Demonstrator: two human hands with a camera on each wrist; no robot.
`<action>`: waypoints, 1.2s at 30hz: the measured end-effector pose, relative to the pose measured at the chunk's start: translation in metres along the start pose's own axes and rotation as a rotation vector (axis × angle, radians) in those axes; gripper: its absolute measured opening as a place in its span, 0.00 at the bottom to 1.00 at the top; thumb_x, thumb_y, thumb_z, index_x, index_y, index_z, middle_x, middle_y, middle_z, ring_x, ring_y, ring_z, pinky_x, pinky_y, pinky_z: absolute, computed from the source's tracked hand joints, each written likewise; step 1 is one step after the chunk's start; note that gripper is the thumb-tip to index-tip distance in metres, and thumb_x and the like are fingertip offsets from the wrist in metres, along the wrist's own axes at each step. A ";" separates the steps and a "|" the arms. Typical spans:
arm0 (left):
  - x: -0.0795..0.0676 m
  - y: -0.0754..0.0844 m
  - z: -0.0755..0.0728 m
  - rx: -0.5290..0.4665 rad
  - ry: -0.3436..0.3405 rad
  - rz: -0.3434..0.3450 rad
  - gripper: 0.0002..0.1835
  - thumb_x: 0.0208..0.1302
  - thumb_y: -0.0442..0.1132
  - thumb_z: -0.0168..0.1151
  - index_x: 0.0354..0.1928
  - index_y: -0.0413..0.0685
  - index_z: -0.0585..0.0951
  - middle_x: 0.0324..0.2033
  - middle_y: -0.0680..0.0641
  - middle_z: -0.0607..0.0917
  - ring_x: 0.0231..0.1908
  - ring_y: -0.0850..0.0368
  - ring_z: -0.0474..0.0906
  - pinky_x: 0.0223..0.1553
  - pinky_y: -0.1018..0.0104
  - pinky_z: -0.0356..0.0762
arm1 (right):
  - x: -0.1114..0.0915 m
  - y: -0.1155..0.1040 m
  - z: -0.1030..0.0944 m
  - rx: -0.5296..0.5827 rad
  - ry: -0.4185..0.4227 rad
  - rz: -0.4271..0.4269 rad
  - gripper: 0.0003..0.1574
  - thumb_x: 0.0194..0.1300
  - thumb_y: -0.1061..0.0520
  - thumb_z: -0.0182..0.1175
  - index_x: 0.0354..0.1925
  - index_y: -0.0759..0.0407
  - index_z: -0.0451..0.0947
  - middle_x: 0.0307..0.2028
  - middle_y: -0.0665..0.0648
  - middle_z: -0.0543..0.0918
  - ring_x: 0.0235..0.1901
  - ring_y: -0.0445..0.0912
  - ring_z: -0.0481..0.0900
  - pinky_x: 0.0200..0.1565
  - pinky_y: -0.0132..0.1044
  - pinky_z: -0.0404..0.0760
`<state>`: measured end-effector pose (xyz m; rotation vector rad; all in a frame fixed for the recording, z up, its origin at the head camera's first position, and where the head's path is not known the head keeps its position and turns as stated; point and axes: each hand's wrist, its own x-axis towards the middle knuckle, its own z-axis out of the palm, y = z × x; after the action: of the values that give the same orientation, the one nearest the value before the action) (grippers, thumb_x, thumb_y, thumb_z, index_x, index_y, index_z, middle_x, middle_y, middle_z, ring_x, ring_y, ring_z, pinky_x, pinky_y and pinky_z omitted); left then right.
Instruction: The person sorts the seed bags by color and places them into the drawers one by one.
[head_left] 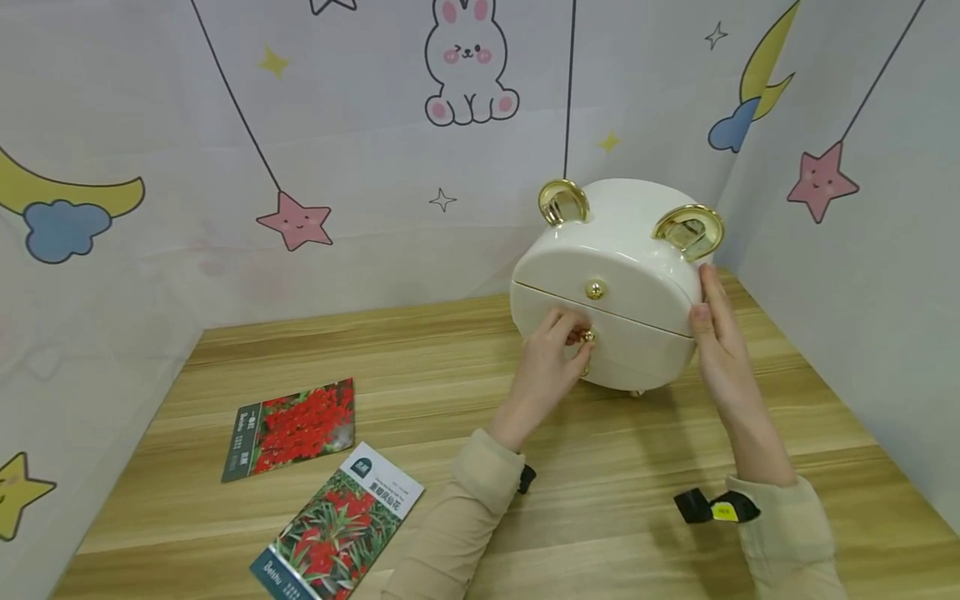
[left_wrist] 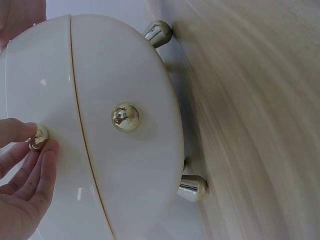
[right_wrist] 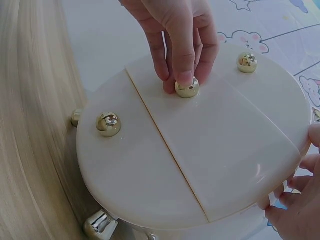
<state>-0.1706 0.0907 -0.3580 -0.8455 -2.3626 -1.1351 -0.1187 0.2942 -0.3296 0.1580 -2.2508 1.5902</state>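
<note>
A white rounded drawer box (head_left: 607,250) with two gold ears (head_left: 564,202) stands toward the back right of the table. Gold round knobs sit one above another on its front. My left hand (head_left: 549,358) pinches the middle knob (right_wrist: 187,90) between thumb and fingers. The top knob (head_left: 596,289) and the bottom knob (left_wrist: 125,117) are free of any hand. The drawer fronts look flush with the box. On the box's right side rests my right hand (head_left: 722,346), its fingers extended along the wall; part of them is hidden behind the box in the head view.
Two seed packets with red flowers, one darker (head_left: 300,425) and one with a white top (head_left: 341,525), lie on the wooden table (head_left: 420,367) at the left. Patterned walls (head_left: 375,150) enclose the table behind and at both sides. Short gold feet (left_wrist: 192,188) hold the box up.
</note>
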 end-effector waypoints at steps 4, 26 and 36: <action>0.001 0.000 0.000 -0.003 -0.004 0.000 0.08 0.56 0.34 0.62 0.39 0.45 0.78 0.37 0.50 0.77 0.37 0.61 0.79 0.40 0.80 0.78 | 0.000 -0.001 0.000 0.003 -0.002 0.004 0.33 0.72 0.50 0.34 0.71 0.46 0.39 0.73 0.52 0.36 0.72 0.42 0.31 0.71 0.50 0.27; 0.000 -0.005 0.007 -0.076 0.039 -0.022 0.09 0.55 0.33 0.62 0.39 0.43 0.77 0.40 0.49 0.77 0.36 0.61 0.79 0.39 0.81 0.78 | -0.001 -0.001 0.000 0.019 -0.009 0.008 0.32 0.72 0.49 0.34 0.71 0.44 0.39 0.73 0.48 0.37 0.72 0.40 0.31 0.72 0.48 0.27; -0.009 -0.010 0.006 -0.107 0.032 -0.072 0.12 0.57 0.33 0.60 0.44 0.44 0.74 0.39 0.48 0.78 0.39 0.58 0.79 0.43 0.75 0.79 | -0.002 -0.003 -0.001 0.006 -0.012 0.010 0.32 0.72 0.48 0.34 0.71 0.42 0.40 0.73 0.47 0.38 0.71 0.37 0.33 0.72 0.48 0.28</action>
<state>-0.1708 0.0876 -0.3729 -0.7771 -2.3410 -1.3048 -0.1157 0.2941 -0.3275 0.1586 -2.2598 1.6055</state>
